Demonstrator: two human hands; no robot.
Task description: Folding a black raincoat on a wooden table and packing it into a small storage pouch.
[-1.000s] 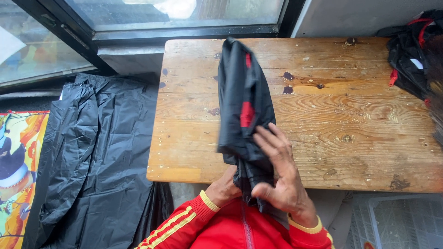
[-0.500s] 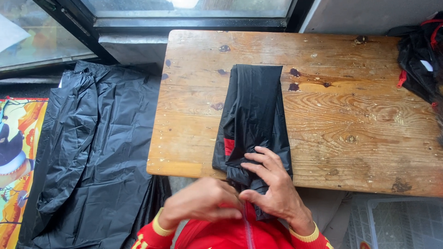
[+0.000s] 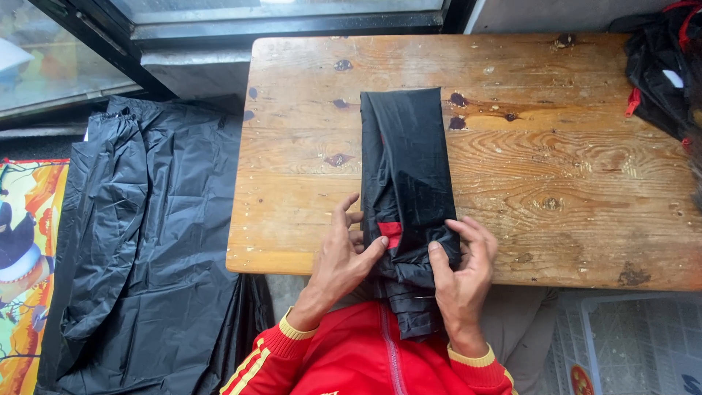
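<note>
A folded black garment of thin, slightly shiny fabric lies as a long narrow strip on a worn wooden table, running from the middle of the tabletop down to the near edge, where its bunched lower end hangs over towards the person's lap. A small red patch shows on it near the bottom, and diagonal creases cross its upper half. The left hand rests at the strip's left side, palm down, fingers spread and lightly curled, with the fingertips pressing onto the fabric just beside the red patch. The right hand is at the strip's right side, its fingers bent and its thumb closed against the fabric, pinching the gathered lower edge. Both wrists come out of red sleeves with yellow cuffs. To the left of the table, on the floor, lies a heap of black plastic sheeting, and another dark bundle sits at the table's far right corner
</note>
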